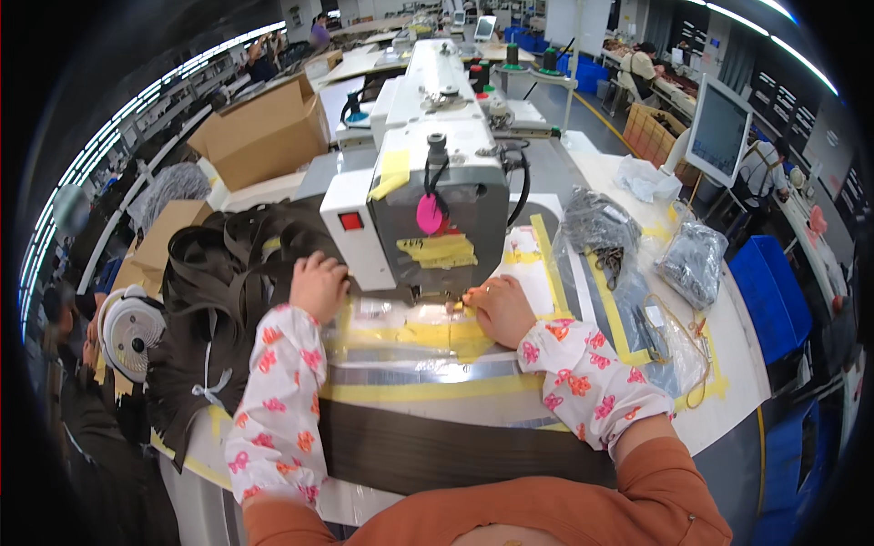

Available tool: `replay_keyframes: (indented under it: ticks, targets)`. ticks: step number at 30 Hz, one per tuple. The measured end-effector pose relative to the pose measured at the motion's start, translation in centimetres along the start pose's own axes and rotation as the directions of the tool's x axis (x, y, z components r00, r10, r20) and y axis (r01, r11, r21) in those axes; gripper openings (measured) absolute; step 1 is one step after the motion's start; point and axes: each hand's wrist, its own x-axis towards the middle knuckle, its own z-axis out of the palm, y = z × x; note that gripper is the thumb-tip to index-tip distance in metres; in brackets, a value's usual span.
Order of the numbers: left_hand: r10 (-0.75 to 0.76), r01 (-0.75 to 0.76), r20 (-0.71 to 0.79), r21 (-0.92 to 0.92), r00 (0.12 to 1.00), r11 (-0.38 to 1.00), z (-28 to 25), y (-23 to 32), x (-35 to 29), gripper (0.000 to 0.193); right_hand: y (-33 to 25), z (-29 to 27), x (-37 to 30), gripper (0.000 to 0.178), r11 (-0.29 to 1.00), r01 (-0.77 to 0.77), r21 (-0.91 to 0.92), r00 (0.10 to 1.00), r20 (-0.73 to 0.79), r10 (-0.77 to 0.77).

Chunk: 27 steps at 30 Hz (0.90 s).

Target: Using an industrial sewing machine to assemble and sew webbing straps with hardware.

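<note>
A large white sewing machine (446, 127) stands in front of me, with a grey front and a red switch on its left side. My left hand (319, 287) lies beside the machine head, at the edge of a heap of dark brown straps (218, 264); its fingers are stretched forward and slightly apart. Close to the needle area my right hand (503, 309) is closed, fingertips pinched at something small that I cannot make out. Between the hands, a clear plastic plate with yellow tape (410, 335) covers the bed. A wide dark brown strip (455, 446) lies across the near table edge.
Left are a small white fan (132, 332) and an open cardboard box (264, 127). Plastic-wrapped packets (694, 264), a cord loop (701, 364) and a screen on a stand (719, 130) are right. A blue bin (769, 296) stands beyond the table edge. Other people work farther back.
</note>
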Motion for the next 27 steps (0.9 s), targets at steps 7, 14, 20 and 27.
replay_keyframes:
  ticks: [7,14,20,27]
  targets:
    - [-0.129,0.089,0.373,0.121,0.919,0.989,-2.5,-6.7,-0.8,0.025,-0.2,-0.7,0.3,0.011,0.955,0.273,-0.114,0.959,-0.042,-0.279]
    - [-0.119,0.143,0.285,-0.066,0.951,0.988,-1.9,-9.1,0.2,0.016,-2.1,-0.9,0.1,0.015,0.908,0.366,-0.204,0.924,-0.038,-0.381]
    - [-0.502,0.512,-0.099,0.166,0.859,0.843,2.5,-12.6,4.6,0.023,-9.6,4.1,4.2,0.009,0.819,0.574,-0.007,0.807,-0.165,-0.568]
    - [-0.436,0.483,-0.248,0.178,0.865,0.858,2.1,-12.2,3.9,0.032,-11.8,6.5,8.5,0.012,0.909,0.383,-0.167,0.919,-0.035,-0.393]
